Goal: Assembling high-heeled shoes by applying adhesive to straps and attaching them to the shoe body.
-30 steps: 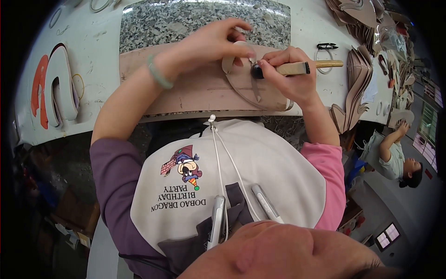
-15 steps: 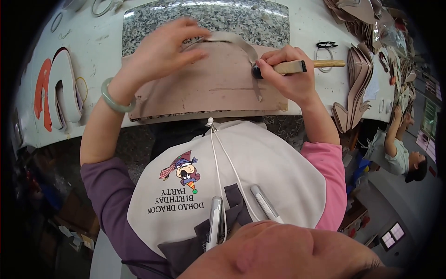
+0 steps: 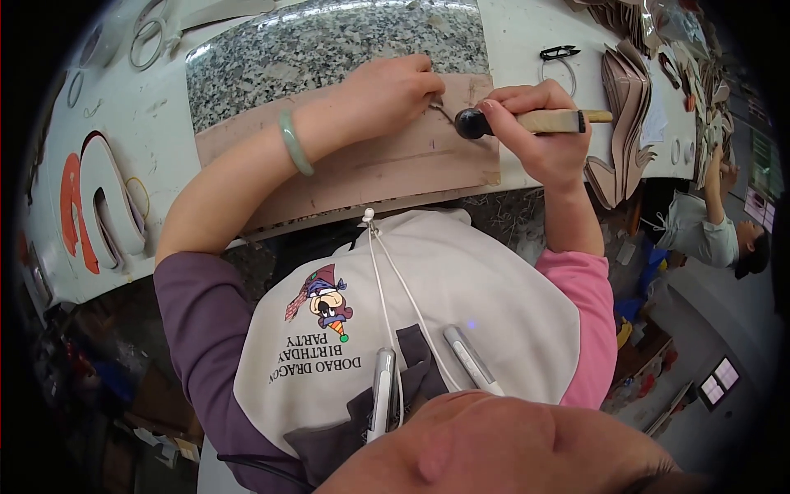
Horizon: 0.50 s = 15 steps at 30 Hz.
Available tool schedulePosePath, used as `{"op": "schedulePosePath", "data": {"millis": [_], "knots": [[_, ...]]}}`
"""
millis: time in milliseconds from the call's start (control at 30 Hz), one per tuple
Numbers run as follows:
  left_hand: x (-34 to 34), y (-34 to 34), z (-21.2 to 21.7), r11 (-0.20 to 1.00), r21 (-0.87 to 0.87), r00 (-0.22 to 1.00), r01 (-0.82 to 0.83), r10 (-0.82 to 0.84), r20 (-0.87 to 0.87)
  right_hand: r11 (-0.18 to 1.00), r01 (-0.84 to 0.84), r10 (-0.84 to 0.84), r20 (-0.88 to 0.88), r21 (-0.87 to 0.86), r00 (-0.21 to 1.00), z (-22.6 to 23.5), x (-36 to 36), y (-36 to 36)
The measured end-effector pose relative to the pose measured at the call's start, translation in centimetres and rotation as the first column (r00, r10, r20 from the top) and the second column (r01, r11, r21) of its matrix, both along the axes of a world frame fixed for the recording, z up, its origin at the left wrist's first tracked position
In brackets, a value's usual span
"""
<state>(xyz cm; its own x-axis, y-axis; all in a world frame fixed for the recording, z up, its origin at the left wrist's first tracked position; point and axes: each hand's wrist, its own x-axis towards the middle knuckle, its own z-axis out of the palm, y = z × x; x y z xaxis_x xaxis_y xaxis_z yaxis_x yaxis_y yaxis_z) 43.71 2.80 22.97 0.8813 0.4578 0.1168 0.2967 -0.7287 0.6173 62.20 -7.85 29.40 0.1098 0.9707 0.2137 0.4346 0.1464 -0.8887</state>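
Observation:
My left hand (image 3: 399, 92) reaches across a pinkish-tan board (image 3: 346, 177), its fingers pinched on a thin strip (image 3: 444, 112). Only a short bit of the strip shows past the fingertips; the hand hides the rest. Close on its right, my right hand (image 3: 539, 128) is closed around a tool with a round black head (image 3: 471, 123). A cream, flat piece with a black end (image 3: 559, 122) and a yellowish wooden handle (image 3: 599, 117) stick out of the same grip to the right. The black head sits at the strip's end, over the board.
The board lies partly on a speckled granite slab (image 3: 329, 58). Stacks of cut leather pieces (image 3: 619, 123) and black thread snips (image 3: 559, 53) are at the right. White and orange curved pieces (image 3: 111, 198) stand at the left. Another person (image 3: 699, 222) works at far right.
My left hand has moved right and down, from spread fingers to a pinch on the strip near the black head. The curved strip seen before is now mostly hidden. The view has shifted slightly.

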Motion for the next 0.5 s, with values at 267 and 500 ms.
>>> {"op": "schedulePosePath", "data": {"millis": [267,500], "knots": [[0.8,-0.8,-0.6,0.999,-0.033,0.993,-0.034,0.038,0.114,0.999,0.044,-0.039,0.156,-0.030,0.987,-1.6,0.6,0.3],[0.7,1.2,0.7,0.977,-0.103,0.977,0.184,-0.171,0.126,0.997,0.033,-0.015,0.229,-0.072,0.973,-2.1,0.9,0.3]]}}
